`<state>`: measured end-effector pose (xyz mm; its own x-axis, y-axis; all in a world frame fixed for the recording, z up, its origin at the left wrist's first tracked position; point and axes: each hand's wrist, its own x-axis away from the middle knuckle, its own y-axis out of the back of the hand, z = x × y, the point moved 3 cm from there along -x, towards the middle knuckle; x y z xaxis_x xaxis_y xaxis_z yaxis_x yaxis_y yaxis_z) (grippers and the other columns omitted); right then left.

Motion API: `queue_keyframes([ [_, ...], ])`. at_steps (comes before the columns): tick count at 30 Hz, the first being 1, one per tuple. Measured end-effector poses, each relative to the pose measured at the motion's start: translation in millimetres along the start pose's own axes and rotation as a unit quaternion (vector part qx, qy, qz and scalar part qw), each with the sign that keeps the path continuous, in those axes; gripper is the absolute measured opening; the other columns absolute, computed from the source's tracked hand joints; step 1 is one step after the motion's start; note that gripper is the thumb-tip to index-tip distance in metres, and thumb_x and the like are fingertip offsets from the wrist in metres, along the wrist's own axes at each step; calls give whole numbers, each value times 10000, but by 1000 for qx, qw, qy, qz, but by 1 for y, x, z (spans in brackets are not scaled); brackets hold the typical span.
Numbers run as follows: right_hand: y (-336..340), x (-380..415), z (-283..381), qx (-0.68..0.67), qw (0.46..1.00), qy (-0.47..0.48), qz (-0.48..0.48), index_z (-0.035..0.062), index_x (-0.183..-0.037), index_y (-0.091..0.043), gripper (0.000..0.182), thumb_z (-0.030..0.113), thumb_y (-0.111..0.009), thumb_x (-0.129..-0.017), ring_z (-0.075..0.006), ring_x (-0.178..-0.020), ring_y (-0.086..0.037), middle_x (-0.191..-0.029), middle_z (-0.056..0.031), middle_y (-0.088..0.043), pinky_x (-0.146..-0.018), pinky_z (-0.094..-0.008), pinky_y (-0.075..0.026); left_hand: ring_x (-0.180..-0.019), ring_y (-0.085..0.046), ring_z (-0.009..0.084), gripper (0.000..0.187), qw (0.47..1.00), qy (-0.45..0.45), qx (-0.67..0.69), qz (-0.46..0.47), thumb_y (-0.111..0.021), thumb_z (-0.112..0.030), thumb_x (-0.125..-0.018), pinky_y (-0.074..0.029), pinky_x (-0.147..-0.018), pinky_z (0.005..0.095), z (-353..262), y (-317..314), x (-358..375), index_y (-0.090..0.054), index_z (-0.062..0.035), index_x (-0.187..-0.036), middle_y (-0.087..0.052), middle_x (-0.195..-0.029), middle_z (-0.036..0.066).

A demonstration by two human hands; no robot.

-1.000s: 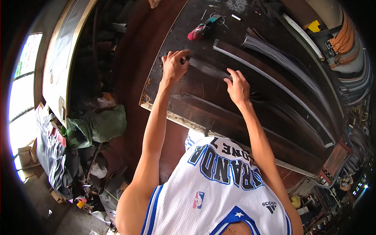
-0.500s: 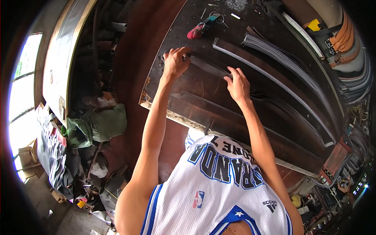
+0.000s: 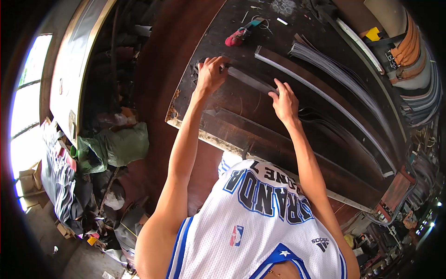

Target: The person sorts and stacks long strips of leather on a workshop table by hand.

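Observation:
On the dark worktable [image 3: 241,100] lies a long, thin dark strip [image 3: 251,80] that looks like leather or a similar sheet material. My left hand [image 3: 213,75] is closed at the strip's left end, fingers curled and thumb and forefinger pinching it. Further along the same strip, my right hand [image 3: 285,100] rests with thumb and forefinger apart, fingertips right at its edges. Beyond my hands is a stack of strips [image 3: 320,93] with a pale edge, and behind it a fanned bundle of thin strips [image 3: 344,74]. More loose dark strips [image 3: 330,128] spread out beside my right wrist.
A red and teal wrapped tool [image 3: 238,36] lies at the far side, near a short white stick [image 3: 282,21]. Brown belts [image 3: 408,49] with buckles hang at the right. A green bag [image 3: 123,146] and heaped scraps [image 3: 60,186] sit on the floor at left.
Both hands have shifted slightly to the right in view, along with the table and the things on it. The hold on the strip looks the same.

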<state>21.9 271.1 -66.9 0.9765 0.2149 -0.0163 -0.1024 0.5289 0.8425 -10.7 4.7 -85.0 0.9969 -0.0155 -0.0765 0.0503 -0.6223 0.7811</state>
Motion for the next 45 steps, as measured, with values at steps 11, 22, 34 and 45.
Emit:
queue_keyframes([
  [11,1,-1,-1,-1,1000,-4,9,36,-1227,-611,383,120,-716,-868,-382,-986,-646,-1071,-173,-634,-828,-438,-534,-1052,-600,285,423,999,-32,-32,10,-638,-144,-837,-405,-935,486,2,-3,-3,-645,-189,-1258,-676,-1040,69],
  [22,4,3,3,16,999,24,-34,55,-1095,-621,295,94,-746,-830,-371,-941,-641,-1076,-166,-616,-801,-443,-524,-997,-602,242,249,998,-63,-2,-24,-681,-103,-797,-396,-912,420,1,8,8,-671,-156,-1040,-679,-1005,31],
  [34,-9,-3,6,-17,998,37,-51,18,-1205,-622,385,74,-732,-841,-372,-952,-637,-970,-159,-644,-829,-438,-511,-1019,-559,220,403,997,-63,-43,-22,-693,-170,-760,-331,-943,422,7,15,0,-690,-170,-1163,-697,-989,14],
  [45,-1,-7,11,-10,1000,12,7,-9,-1189,-628,376,76,-739,-840,-349,-983,-639,-1080,-141,-568,-827,-426,-538,-1067,-556,238,420,995,-69,-58,32,-662,-174,-775,-340,-945,438,8,12,-9,-701,-178,-1193,-675,-982,34],
])
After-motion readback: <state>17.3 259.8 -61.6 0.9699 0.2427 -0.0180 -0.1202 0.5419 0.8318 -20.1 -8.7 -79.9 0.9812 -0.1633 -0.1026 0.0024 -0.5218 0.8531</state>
